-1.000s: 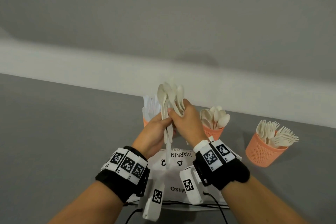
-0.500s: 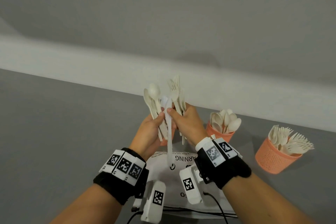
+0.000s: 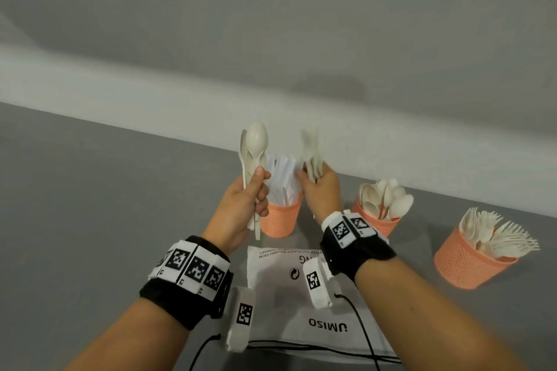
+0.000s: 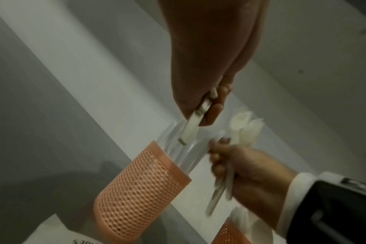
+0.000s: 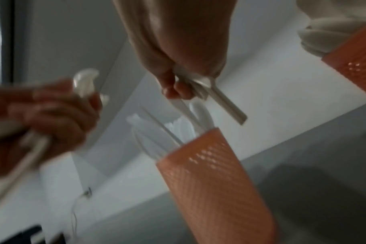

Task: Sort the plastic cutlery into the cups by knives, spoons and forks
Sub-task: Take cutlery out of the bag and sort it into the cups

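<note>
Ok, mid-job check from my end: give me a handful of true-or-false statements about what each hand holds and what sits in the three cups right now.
1. The left hand holds a bunch of spoons upright. True.
2. The right hand is empty. False: it grips a few forks, blurred in the head view.
3. The rightmost cup holds knives. False: it is full of forks.
4. The middle cup holds spoons. True.
5. The cup between the two hands lies tipped on its side. False: it stands upright with knives in it.
6. A white plastic bag with printed text lies on the table in front of the cups. True.
</note>
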A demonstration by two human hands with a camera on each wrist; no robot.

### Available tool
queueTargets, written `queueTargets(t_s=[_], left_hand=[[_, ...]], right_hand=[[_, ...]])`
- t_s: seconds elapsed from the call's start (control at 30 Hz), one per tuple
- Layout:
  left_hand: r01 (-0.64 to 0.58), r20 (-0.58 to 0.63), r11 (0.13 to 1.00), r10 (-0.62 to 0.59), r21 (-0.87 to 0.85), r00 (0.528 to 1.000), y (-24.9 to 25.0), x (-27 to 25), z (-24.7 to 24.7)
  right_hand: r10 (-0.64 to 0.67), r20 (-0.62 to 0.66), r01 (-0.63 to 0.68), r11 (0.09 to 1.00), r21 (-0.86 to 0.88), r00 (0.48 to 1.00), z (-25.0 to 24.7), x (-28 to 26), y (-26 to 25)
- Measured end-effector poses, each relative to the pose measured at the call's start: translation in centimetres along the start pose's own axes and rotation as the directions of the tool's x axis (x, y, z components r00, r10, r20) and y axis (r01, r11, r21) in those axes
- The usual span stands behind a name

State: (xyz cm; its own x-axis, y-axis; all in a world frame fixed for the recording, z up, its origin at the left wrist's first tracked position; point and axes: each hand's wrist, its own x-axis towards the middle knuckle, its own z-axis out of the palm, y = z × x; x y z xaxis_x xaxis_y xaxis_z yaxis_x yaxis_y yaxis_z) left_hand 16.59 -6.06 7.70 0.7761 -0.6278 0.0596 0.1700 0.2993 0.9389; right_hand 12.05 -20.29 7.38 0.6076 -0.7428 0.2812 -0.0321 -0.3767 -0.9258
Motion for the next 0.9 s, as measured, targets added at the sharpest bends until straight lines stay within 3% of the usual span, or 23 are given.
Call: queueTargets(t_s=[0.07,0.13,0.33,0.43,0.53,0.7,0.8,0.9], left_hand=[[-0.009,0.035,0.999,0.008,0.032,0.999,-0.1,-0.2,0.1],[-0.016,0.066,0.998,0.011,0.063,0.998,-0.2,-0.4,0.4],[0.013,0.144,0.999,-0.017,0.033,0.989,-0.3,-1.0,2.9],[0.092,0.201,0.996,-0.089,-0.006,0.976,-0.9,-1.1,5.2],[0.117,0.242,0.993,-0.108,-0.022,0.964,-1.6,-1.4,8.0],[0.103,0.312,0.995,-0.095,-0.009,0.945,-2.7,-2.2,12.4],[0.096,0.349,0.995,-0.090,0.000,0.933,-3.3,-2.6,14.5],[0.086,0.364,0.996,-0.087,0.019,0.927,-4.1,-3.0,16.1]], right_hand=[[0.061,0.089,-0.045,0.985,-0.165,0.994,0.3,-0.3,1.0],[0.056,0.126,-0.030,0.980,-0.199,0.990,0.0,-0.2,0.8],[-0.050,0.110,0.042,0.996,0.076,0.993,-4.1,-0.3,-2.6],[0.048,0.002,-0.047,0.968,0.248,0.999,-9.0,-0.6,-2.0],[0.034,-0.181,0.009,0.973,0.233,0.983,-15.5,-0.6,-0.2],[-0.071,-0.517,0.169,0.975,0.145,0.853,-26.3,-0.3,2.4],[-0.042,-0.587,0.161,0.975,0.153,0.809,-29.7,0.5,4.1],[-0.010,-0.541,0.115,0.980,0.160,0.841,-30.6,1.6,5.9]])
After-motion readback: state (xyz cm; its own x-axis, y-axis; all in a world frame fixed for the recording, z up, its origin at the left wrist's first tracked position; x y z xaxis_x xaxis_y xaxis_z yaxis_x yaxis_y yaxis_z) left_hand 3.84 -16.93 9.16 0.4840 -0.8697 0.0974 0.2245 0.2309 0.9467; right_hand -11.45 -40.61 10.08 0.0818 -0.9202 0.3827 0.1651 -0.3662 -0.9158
